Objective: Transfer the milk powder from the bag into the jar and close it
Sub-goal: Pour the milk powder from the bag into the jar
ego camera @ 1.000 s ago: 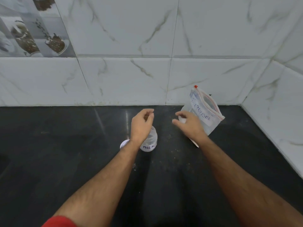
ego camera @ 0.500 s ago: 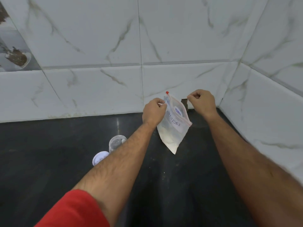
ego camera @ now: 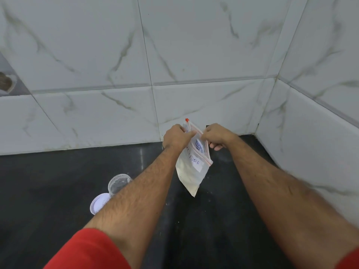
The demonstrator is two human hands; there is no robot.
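Now, working left to right: your open clear plastic jar [ego camera: 118,183] stands on the dark counter [ego camera: 48,191] (white lid [ego camera: 99,203] beside it), low and left of your left hand [ego camera: 175,137]; that hand and your right hand [ego camera: 218,135] pinch the mouth of the clear zip bag of white powder [ego camera: 191,171], which hangs tilted, so the pour must travel leftward and down.

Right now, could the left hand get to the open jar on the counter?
Probably not yet. The left hand grips the top edge of the bag, as does the right hand. The jar stands uncovered beside the left forearm, so once that hand lets go the path looks free.
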